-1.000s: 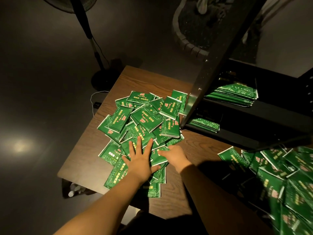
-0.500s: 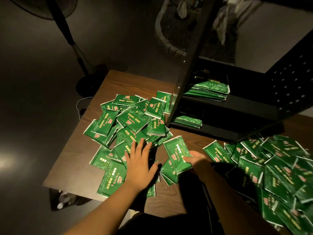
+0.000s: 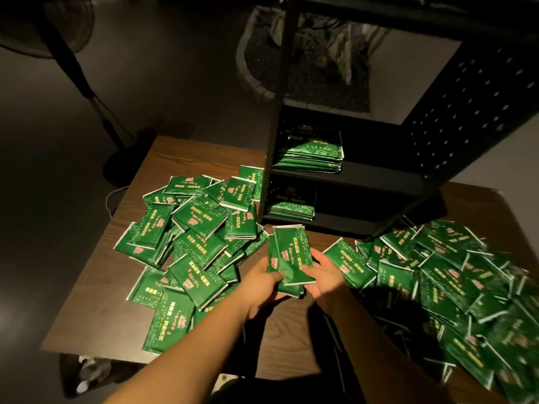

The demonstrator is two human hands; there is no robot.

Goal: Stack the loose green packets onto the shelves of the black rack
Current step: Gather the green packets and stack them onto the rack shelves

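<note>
Both hands were on a small bundle of green packets [image 3: 290, 255], held just above the table [image 3: 186, 150] near the middle of its front half, right in front of the black rack [image 3: 350, 177]. The left hand [image 3: 262, 282] had its fingers curled under the bundle's left side with the thumb on top, and the right hand [image 3: 326, 275] gripped the right side the same way, fingers wrapped round the lower corner. So both were grasping the bundle, top packet face up, long edge pointing toward the rack.

The rack stood at the far edge of the table, roughly centre. Its middle shelf had a neat stack of packets [image 3: 310, 158] at the left end, and the bottom shelf had a thinner stack [image 3: 291, 209], also at the left. The side panel on the right was full of little holes.

Loose packets everywhere else: a messy pile [image 3: 192, 237] covering the left half of the table out to the front left corner, and another heap [image 3: 455, 284] spilling over the right side, pretty blurry toward the front right corner.

Off the table's far left corner, a fan stand [image 3: 84, 83] sat on the dark floor.
</note>
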